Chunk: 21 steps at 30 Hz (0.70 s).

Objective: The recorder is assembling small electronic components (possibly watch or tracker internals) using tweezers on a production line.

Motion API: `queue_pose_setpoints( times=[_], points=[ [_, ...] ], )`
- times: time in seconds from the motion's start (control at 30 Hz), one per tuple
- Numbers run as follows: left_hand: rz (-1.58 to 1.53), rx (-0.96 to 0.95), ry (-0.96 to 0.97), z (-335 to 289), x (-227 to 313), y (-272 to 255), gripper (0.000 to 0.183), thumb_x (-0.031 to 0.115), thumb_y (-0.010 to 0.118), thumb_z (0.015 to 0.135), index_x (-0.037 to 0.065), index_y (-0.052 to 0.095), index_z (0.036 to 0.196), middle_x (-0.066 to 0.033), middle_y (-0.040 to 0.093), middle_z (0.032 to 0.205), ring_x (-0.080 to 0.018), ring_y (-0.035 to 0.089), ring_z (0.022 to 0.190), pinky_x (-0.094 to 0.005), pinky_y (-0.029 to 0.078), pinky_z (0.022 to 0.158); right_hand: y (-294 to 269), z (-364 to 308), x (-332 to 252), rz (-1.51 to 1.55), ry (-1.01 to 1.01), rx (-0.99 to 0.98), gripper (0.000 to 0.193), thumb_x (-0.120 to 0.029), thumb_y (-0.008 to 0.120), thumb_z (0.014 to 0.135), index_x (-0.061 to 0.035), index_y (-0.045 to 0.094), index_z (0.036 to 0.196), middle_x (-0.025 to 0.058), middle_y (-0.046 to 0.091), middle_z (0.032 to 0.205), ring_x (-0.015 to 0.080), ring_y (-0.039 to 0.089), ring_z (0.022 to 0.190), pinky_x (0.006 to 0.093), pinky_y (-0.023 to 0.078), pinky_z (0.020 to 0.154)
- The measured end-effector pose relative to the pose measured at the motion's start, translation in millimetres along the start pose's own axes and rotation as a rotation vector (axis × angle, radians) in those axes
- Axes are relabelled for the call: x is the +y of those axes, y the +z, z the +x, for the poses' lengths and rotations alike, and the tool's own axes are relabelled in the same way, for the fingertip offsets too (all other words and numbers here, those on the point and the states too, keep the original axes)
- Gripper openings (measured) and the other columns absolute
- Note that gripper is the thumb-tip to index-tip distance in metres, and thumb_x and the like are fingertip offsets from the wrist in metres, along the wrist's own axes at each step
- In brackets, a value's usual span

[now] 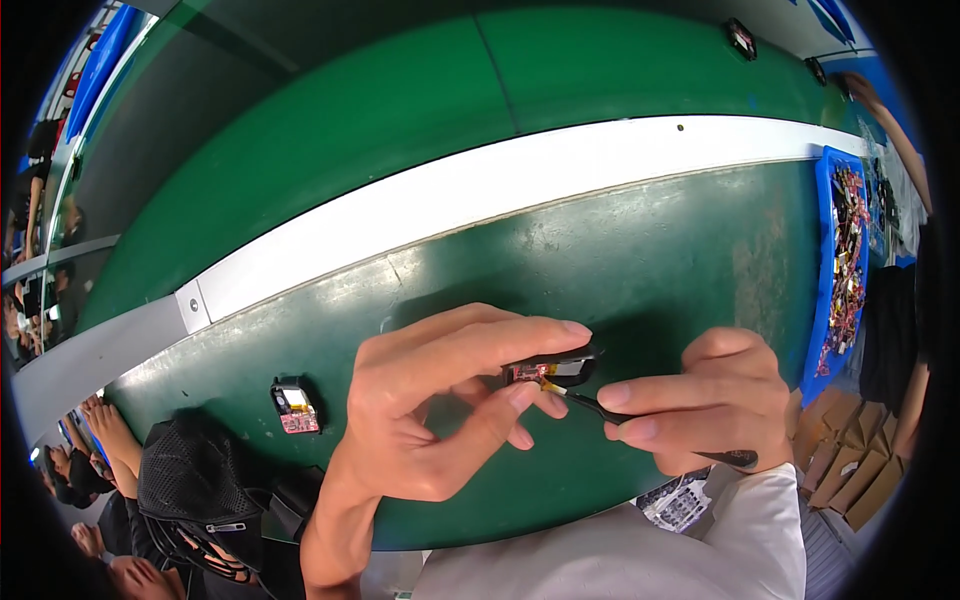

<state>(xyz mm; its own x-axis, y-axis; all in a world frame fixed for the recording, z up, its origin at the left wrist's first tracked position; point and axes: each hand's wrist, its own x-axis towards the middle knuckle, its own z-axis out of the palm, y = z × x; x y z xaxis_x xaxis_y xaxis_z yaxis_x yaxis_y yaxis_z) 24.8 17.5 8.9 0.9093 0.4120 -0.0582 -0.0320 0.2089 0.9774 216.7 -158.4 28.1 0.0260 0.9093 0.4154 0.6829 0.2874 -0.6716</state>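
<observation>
My left hand [430, 400] is closed around the edges of a small black device housing [572, 371], tilted above the green table. Inside the housing sits a red circuit board [528, 372] with a bit of yellow by it. My right hand [710, 400] grips dark tweezers [585, 402] between thumb and fingers. Their tip reaches the yellow part at the board's edge; whether it pinches anything is too small to tell. Left of my left hand, a similar open black housing [297, 405] with a red board and a white-and-yellow part lies on the table.
A blue tray [825, 250] heaped with small red boards stands at the right. A white rail [480, 205] divides the table from a green belt [400, 110] carrying black pieces [741, 40]. Cardboard dividers [850, 455] are lower right. A black mesh item [200, 475] and other people flank the left.
</observation>
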Motion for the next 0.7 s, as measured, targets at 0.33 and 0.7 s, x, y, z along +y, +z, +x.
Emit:
queue_pose_setpoints(
  times=[0.33, 0.7],
  points=[
    [0.031, 0.021, 0.007, -0.8, 0.1, -1.4, 0.039, -0.022, 0.060, 0.080, -0.013, 0.069, 0.117, -0.0224, 0.069, 0.104, -0.0282, 0.078, 0.079, -0.0290, 0.066, 0.056, 6.8, 2.3, -3.4, -0.042, 0.043, 0.035, 0.010, -0.008, 0.080, 0.084, -0.0124, 0.080, 0.092, 0.0034, 0.082, 0.099, 0.0056, 0.057, 0.053, 0.0208, 0.035, 0.050],
    [-0.050, 0.118, -0.027, -3.8, -4.2, 1.8, 0.050, -0.023, 0.058, 0.076, -0.008, 0.071, 0.122, -0.0144, 0.070, 0.097, -0.0198, 0.076, 0.075, -0.0251, 0.062, 0.054, 6.0, 4.6, -9.4, 0.001, 0.211, 0.077, 0.033, -0.008, 0.094, 0.070, -0.0194, 0.068, 0.086, 0.0027, 0.081, 0.094, 0.0098, 0.049, 0.048, 0.0259, 0.035, 0.050]
  ],
)
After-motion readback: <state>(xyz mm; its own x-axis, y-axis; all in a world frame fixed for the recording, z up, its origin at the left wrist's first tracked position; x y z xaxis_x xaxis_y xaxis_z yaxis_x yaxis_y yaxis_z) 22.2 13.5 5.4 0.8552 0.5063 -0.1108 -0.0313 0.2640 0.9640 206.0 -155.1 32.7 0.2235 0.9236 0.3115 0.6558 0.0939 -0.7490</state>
